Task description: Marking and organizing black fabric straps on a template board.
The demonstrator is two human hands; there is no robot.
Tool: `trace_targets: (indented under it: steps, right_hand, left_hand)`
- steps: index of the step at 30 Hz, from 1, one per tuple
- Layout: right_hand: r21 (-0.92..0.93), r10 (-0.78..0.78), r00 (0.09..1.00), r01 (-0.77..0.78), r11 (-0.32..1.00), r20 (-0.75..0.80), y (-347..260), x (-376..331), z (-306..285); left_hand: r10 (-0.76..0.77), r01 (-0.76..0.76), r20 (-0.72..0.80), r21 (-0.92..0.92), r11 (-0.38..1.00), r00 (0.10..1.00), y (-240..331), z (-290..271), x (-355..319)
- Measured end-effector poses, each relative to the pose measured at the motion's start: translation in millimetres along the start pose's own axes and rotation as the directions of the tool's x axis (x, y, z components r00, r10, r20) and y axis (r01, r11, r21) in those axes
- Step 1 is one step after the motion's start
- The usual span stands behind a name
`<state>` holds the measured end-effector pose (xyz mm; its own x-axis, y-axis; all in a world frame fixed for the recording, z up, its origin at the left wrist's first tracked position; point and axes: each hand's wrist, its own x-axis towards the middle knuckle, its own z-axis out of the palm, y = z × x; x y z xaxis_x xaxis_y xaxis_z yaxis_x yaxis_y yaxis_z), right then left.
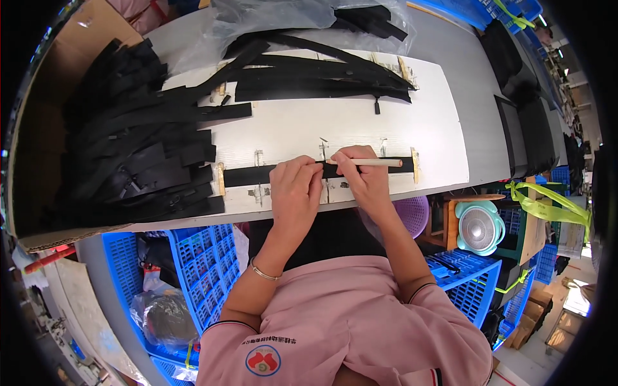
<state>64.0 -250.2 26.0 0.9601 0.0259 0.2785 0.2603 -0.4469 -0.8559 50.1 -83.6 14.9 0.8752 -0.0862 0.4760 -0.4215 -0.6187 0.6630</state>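
Note:
A black fabric strip (248, 176) lies flat along the near side of a white board (438, 128), between two tape marks. Over its middle, my left hand (297, 188) presses it down with fingers bent and close together. My right hand (365, 183) pinches a pale, slim pencil (380, 163), which lies nearly level with its tip toward the left fingertips. That tip meets the strip near a dark line drawn across the board. The exact contact under my fingers is hidden. Farther back on the board rest more black strips (309, 89), one with a zipper pull (377, 106) hanging off its edge.
A cardboard box (48, 122) at the left holds a heap of black strips (135, 148) spilling onto the board. Clear plastic (270, 22) lies at the back. Dark cases (524, 96) stand at the right. Blue crates (206, 270) and a teal fan (479, 228) sit below the table edge.

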Motion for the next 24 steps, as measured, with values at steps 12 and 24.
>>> trace_targets:
  steps: [12, 24]
  right_hand:
    - [-0.185, -0.131, 0.991, 0.129, 0.974, -0.001, 0.2, 0.7, 4.8]
    - [-0.013, -0.150, 0.983, 0.153, 0.988, 0.101, 2.7, -1.0, -4.5]
  left_hand:
    - [-0.002, 0.002, 0.003, 0.001, 1.000, 1.000, -2.5, -0.5, 1.2]
    - [0.005, -0.005, -0.012, -0.004, 1.000, 1.000, -2.1, 1.6, 1.2]
